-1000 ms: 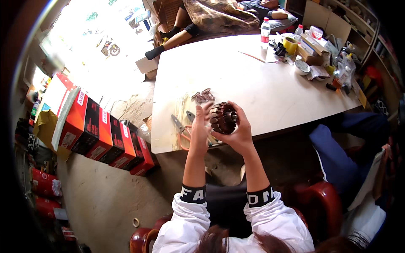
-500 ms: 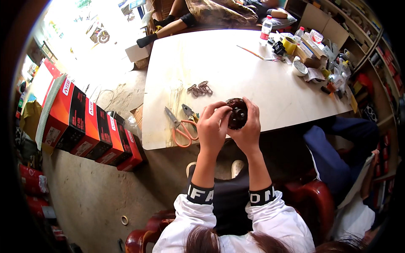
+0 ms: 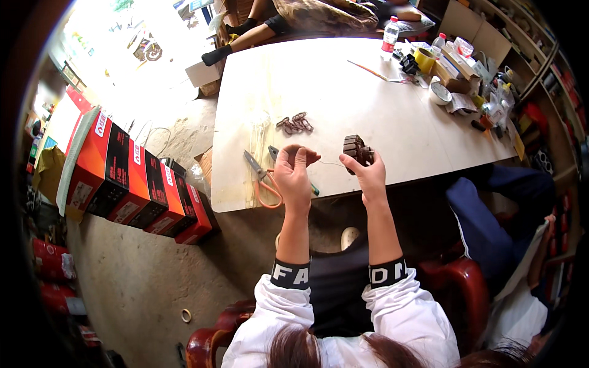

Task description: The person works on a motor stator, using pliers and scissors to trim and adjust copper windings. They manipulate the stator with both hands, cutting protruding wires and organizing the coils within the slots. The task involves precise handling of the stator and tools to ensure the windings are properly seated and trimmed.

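My right hand (image 3: 372, 178) grips a dark, round, slotted motor core (image 3: 354, 146) above the table's near edge, thumb on its near side. My left hand (image 3: 292, 178) is closed in a pinch on a thin wire (image 3: 332, 163), which runs across to the core. A small brown piece also seems to show at the left fingertips. Beside the left hand lie scissors (image 3: 265, 187) with orange handles. Pliers (image 3: 273, 151) are partly hidden behind that hand. A small heap of brown loops (image 3: 295, 124) rests farther back on the table.
The pale table (image 3: 276, 80) carries a bottle (image 3: 389, 38), a brush-like stick (image 3: 368, 70), yellow tape (image 3: 424, 60) and clutter at its far right. Red-and-black boxes (image 3: 126, 178) stand at left. One person lies beyond the table; another sits at right beside a red chair (image 3: 463, 288).
My hands have moved apart. The left has drawn away leftward from the motor core with the wire, and the core has turned edge-on in my right hand. The view has shifted slightly.
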Available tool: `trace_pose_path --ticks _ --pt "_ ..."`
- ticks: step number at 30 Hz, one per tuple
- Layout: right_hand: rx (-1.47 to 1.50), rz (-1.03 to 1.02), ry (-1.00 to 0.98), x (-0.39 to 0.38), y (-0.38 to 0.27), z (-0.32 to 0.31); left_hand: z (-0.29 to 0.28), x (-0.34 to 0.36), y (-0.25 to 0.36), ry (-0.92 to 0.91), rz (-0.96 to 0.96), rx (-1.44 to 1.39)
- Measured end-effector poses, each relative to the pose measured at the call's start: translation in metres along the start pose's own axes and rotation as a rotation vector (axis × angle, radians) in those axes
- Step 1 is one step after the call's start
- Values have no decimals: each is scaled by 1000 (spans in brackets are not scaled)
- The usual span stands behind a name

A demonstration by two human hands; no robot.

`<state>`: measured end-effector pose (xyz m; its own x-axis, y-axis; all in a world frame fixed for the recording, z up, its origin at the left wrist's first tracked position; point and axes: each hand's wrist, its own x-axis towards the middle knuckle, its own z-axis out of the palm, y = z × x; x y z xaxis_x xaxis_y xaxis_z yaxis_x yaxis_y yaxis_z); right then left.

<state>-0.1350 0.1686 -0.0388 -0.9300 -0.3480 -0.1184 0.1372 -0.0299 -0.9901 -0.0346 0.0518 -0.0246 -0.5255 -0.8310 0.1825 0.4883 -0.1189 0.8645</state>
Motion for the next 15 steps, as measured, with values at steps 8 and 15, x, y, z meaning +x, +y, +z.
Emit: trace_pose_path --ticks 8,15 --pt "-649 -74 272 21 18 -2 15 -18 4 -575 43 490" --pt "-627 -297 162 19 9 -5 4 -5 -9 -519 -336 182"
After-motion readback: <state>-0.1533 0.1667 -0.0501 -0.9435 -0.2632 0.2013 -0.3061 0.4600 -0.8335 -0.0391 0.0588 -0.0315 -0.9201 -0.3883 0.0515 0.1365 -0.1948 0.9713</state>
